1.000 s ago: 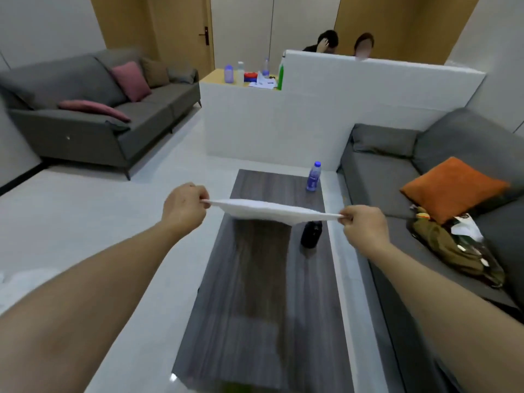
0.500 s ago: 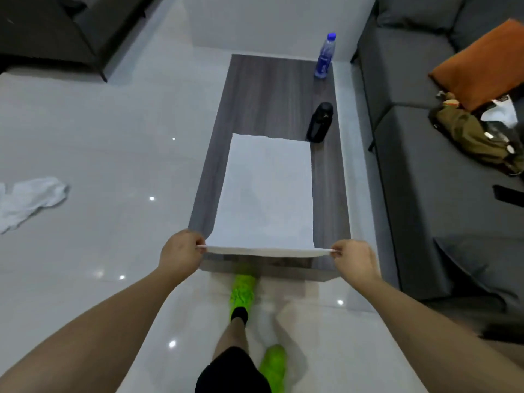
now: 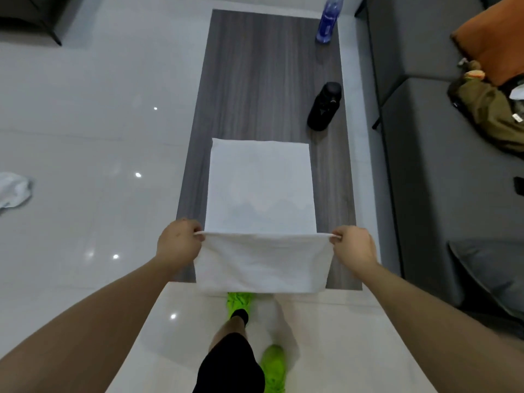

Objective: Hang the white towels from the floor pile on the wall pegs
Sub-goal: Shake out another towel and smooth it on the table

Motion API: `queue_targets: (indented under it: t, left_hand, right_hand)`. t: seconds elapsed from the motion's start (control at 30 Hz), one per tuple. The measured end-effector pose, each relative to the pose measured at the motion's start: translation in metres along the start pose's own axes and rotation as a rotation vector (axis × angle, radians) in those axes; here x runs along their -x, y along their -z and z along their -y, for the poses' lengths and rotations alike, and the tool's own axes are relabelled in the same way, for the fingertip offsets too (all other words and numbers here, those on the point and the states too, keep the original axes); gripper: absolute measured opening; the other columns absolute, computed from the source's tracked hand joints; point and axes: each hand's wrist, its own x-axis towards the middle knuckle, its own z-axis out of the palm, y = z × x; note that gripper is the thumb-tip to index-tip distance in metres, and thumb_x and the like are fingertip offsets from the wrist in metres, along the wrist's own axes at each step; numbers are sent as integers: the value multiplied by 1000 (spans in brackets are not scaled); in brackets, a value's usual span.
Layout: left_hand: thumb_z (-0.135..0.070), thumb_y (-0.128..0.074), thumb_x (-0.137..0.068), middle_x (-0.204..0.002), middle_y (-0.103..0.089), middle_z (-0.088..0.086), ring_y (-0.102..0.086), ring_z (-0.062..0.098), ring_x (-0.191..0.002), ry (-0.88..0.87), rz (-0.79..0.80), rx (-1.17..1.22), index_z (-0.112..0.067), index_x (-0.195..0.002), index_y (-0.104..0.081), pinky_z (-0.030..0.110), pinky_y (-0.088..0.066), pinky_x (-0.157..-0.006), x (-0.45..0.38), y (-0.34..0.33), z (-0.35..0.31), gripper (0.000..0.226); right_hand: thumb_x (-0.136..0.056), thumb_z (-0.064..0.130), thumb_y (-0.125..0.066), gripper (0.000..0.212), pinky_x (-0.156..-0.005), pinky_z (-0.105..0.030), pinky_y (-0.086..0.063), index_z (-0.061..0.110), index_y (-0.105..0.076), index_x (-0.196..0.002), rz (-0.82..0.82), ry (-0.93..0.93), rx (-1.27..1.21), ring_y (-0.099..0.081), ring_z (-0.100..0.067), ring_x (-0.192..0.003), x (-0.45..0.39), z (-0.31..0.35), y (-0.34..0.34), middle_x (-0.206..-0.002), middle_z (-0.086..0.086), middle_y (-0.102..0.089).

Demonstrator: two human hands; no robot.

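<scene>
Both hands are pinching one white towel [image 3: 262, 194] here: our left hand [image 3: 178, 245] has the left end of a fold and our right hand [image 3: 354, 249] has the right end, fingers curled tight on the cloth. We've got the fold pulled straight between them. The far part lies flat on the dark wood table [image 3: 269, 80], and the near part hangs off the table's near edge. Farther along on the right side of the table stands a black bottle [image 3: 324, 107], and a blue bottle [image 3: 327, 19] stands at the far right corner. Way off on the left, a crumpled white towel [image 3: 12, 192] sits on the shiny floor [image 3: 85, 137]. Grey sofa [image 3: 442, 171] runs along the right.
</scene>
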Motion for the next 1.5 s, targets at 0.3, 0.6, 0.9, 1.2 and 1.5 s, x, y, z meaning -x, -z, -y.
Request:
queue_targets:
  t: [0.3, 0.6, 0.9, 1.2, 1.5]
  left_hand:
    - [-21, -62, -87, -86, -56, 5, -52, 25, -79, -42, -98, -39, -16, -87, -68, 31, -38, -67, -197, 88, -57, 8]
    - [-24, -63, -88, -133, -49, 14, -53, 35, -115, 63, 34, -43, -16, -131, -50, 41, -48, -85, -260, 33, -53, 46]
    - [-27, -65, -88, -126, -55, 8, -50, 28, -115, -312, 321, -144, -14, -126, -59, 41, -46, -96, -129, -107, -24, 40]
    - [-10, -58, -83, -109, -60, 12, -52, 34, -103, -407, 10, -281, -8, -105, -62, 46, -40, -87, -86, -174, -16, 22]
    - [3, -53, -78, -102, -57, 16, -56, 36, -85, -124, -29, 49, -8, -113, -49, 43, -44, -70, -41, -40, -80, 37]
  right_hand:
    - [-91, 17, -58, 17, -63, -35, -55, 15, -75, -90, -147, -1, -63, -63, -28, -72, -177, 90, 88, -75, -9, -67]
    - [-92, 20, -63, 34, -76, -25, -47, 14, -63, -125, -65, -41, -160, -66, -29, -100, -235, 102, 32, -106, -7, -69]
    - [-87, 14, -67, 34, -94, -39, -47, 8, -66, -121, 264, 433, 95, -56, -33, -114, -106, 71, -137, -125, -14, -62]
    - [-62, -5, -70, 35, -71, -35, -39, 9, -71, -94, -91, 660, 76, -59, -32, -83, -108, 50, -195, -95, -10, -66]
    - [-72, 2, -53, 36, -64, -34, -36, 12, -48, -106, 104, 545, -30, -59, -35, -80, -71, 106, -60, -91, -9, -62]
